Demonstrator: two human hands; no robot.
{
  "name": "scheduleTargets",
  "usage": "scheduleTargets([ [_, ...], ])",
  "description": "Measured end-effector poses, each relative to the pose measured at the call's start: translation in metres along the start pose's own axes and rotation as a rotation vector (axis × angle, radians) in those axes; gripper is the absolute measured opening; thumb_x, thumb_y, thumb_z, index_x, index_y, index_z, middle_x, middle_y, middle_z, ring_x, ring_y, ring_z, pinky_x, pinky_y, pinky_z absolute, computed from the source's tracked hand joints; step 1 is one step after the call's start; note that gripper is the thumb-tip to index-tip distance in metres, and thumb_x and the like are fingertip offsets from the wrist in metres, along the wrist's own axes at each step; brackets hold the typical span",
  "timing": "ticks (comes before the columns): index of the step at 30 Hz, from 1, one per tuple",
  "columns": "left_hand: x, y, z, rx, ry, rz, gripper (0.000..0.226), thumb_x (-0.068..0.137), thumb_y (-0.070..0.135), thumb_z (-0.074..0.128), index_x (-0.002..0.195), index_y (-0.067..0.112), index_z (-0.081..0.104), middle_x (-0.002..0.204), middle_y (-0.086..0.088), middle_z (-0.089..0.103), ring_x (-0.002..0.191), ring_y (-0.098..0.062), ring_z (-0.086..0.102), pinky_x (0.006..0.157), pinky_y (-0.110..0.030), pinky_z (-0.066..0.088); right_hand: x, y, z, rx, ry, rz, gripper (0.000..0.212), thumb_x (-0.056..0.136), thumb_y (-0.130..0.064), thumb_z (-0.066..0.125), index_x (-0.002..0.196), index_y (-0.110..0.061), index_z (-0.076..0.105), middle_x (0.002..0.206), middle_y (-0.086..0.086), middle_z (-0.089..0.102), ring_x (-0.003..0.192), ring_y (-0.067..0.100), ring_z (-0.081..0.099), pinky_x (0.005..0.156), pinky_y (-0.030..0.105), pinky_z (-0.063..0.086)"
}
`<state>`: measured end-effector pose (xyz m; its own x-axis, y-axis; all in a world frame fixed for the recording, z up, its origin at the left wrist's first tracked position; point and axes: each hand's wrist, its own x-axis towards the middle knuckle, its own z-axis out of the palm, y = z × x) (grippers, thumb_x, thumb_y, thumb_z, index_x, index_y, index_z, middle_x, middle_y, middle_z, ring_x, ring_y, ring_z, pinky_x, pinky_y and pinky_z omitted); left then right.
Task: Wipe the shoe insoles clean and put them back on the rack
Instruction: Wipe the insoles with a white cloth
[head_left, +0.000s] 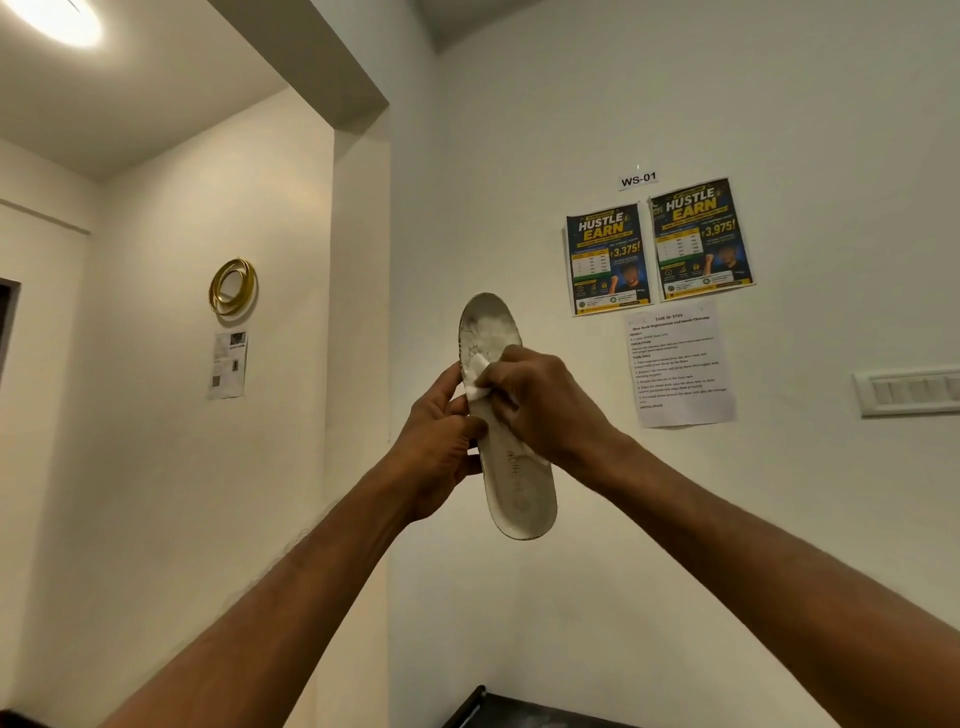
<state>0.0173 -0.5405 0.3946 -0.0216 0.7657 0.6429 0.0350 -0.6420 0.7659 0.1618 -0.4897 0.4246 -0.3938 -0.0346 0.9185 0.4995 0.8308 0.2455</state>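
- At the bottom edge of my view I see only a corner of a dark flat surface (524, 713), set against the white wall (701, 597).
- Faint pale specks lie on its top; I cannot tell what they are.

insole (519, 488) middle behind right hand (540, 400), wall sheet (680, 364) print illegible

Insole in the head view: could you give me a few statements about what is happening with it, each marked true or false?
1. The left hand grips the insole by its side edge. True.
2. The right hand holds nothing. False: it pinches a white wipe against the insole.
3. The insole lies flat on a table. False: it is held up in the air before the wall.
4. Two "Hustle & Earn" posters hang on the wall. True.
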Motion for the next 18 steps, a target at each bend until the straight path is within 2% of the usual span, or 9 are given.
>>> scheduleTargets([
  [4, 0.000, -0.002, 0.000, -0.007, 0.000, -0.007, 0.077, 0.096, -0.017, 0.046, 0.155, 0.033, 0.038, 0.123, -0.011, 0.073, 0.106, -0.036, 0.069, 0.082, -0.051, 0.061, -0.001, -0.001, 0.005, 0.056, 0.085, 0.055, 0.022, 0.085, -0.010, 0.075, 0.107, -0.007, 0.075, 0.101, 0.012, 0.069, 0.085, 0.026, 0.069, 0.078, 0.037, 0.061],
  [8, -0.001, -0.003, -0.001, 0.019, 0.006, 0.000, 0.074, 0.098, -0.016, 0.044, 0.153, 0.033, 0.041, 0.129, -0.014, 0.067, 0.111, -0.037, 0.068, 0.086, -0.052, 0.061, 0.000, -0.009, 0.008, 0.031, 0.040, -0.028, 0.019, 0.089, -0.011, 0.070, 0.108, -0.006, 0.073, 0.101, 0.010, 0.067, 0.084, 0.025, 0.068, 0.075, 0.036, 0.061],
  [11, -0.002, -0.002, -0.002, 0.012, -0.045, -0.026, 0.079, 0.094, -0.019, 0.045, 0.152, 0.034, 0.042, 0.122, -0.014, 0.072, 0.112, -0.040, 0.068, 0.089, -0.058, 0.058, 0.008, 0.001, 0.003, 0.052, 0.198, 0.100, 0.017, 0.089, -0.016, 0.072, 0.104, -0.009, 0.074, 0.100, 0.011, 0.068, 0.083, 0.022, 0.068, 0.074, 0.036, 0.061],
  [15, -0.002, -0.002, -0.002, 0.016, -0.038, -0.016, 0.078, 0.096, -0.018, 0.046, 0.153, 0.035, 0.041, 0.123, -0.013, 0.072, 0.111, -0.038, 0.069, 0.085, -0.054, 0.059, 0.005, -0.001, 0.003, 0.045, 0.094, 0.011, 0.019, 0.087, -0.010, 0.074, 0.105, -0.007, 0.074, 0.097, 0.012, 0.069, 0.082, 0.025, 0.069, 0.073, 0.035, 0.061],
  [18, -0.001, -0.002, -0.001, 0.009, -0.029, -0.014, 0.079, 0.094, -0.019, 0.045, 0.152, 0.034, 0.042, 0.120, -0.012, 0.073, 0.106, -0.036, 0.070, 0.084, -0.055, 0.060, 0.001, 0.005, 0.002, 0.057, 0.176, 0.094, 0.018, 0.087, -0.010, 0.074, 0.104, -0.010, 0.075, 0.098, 0.011, 0.069, 0.083, 0.024, 0.068, 0.074, 0.035, 0.061],
])
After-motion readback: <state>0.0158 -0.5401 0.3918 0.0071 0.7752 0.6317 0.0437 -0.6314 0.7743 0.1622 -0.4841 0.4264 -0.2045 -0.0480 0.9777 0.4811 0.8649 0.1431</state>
